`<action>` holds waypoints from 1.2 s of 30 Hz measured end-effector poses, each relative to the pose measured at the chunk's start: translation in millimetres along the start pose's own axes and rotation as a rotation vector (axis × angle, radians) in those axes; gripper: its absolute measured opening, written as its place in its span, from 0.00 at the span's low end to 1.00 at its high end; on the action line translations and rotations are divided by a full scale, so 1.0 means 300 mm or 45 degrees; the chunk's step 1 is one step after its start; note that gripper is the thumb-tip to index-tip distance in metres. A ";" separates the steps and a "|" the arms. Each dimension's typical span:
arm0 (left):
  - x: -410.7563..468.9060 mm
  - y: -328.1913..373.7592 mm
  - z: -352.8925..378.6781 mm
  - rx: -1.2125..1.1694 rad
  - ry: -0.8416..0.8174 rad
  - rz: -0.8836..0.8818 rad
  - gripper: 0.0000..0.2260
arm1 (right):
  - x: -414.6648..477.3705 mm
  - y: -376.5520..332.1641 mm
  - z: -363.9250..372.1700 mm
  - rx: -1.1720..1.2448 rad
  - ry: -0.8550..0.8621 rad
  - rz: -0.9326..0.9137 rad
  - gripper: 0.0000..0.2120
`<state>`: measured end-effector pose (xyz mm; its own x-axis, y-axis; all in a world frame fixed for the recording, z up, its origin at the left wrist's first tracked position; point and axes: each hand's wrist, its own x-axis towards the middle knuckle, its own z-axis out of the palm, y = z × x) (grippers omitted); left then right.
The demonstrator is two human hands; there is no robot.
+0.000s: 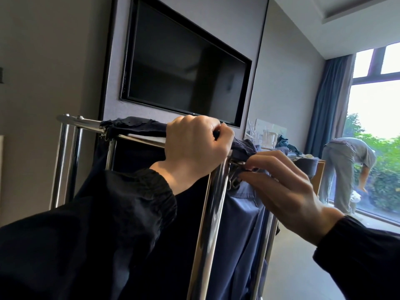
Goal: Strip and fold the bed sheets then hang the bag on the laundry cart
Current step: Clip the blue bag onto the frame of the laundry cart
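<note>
1. Head view, the only one to hand. Close up against a chrome tubular laundry cart (207,224), with a black wall-mounted television screen (184,68) behind it.
2. Left hand (194,146): fist clamped over the cart's top rail and over the rim of the dark navy cloth laundry bag (134,124) draped across it.
3. Right hand (281,187): fingertips (255,177) pinched on the bag's fabric at the near corner, by what looks like a small metal clip just under the rail. Hands close together, not touching.
4. Bag's place: rim over the top rail, body hanging down inside the frame. Just beside it, a lighter blue cloth bag (238,213) on the same frame.
5. Progress, as a judgement: on the last step, hanging the bag. Far corner seemingly fastened, near corner in hand and not yet secured. No bed or sheets in view, so cannot tell whether stripping and folding are done.
6. Off right by the window: another person (346,169) bent over, blue curtain (329,100) alongside.
</note>
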<state>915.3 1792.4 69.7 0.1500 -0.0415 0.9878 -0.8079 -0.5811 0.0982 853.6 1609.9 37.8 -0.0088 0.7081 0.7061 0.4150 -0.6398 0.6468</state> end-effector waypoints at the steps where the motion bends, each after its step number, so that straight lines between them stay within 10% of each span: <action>1: -0.001 0.000 0.000 0.000 0.000 -0.003 0.19 | 0.005 0.001 -0.004 0.008 0.005 -0.012 0.14; 16: 0.001 -0.020 -0.011 -0.069 -0.021 0.062 0.20 | 0.033 0.043 -0.028 0.151 0.031 0.046 0.08; 23: 0.007 -0.077 -0.036 -0.173 -0.234 0.165 0.18 | 0.117 0.043 -0.026 0.360 0.333 0.479 0.06; 29: 0.012 -0.020 -0.017 -0.143 -0.064 -0.086 0.14 | 0.140 0.013 0.055 0.499 0.436 0.934 0.07; 33: 0.068 0.008 0.002 -0.368 0.248 -0.648 0.16 | 0.161 -0.026 0.132 0.794 0.701 1.285 0.05; 36: 0.059 0.007 0.015 -0.248 0.349 -0.416 0.13 | 0.177 -0.033 0.135 0.862 0.779 1.363 0.05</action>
<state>919.0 1786.8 86.9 0.2793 0.3498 0.8942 -0.8393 -0.3636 0.4043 885.9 1665.9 57.2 0.2696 -0.3760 0.8866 0.8226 -0.3887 -0.4150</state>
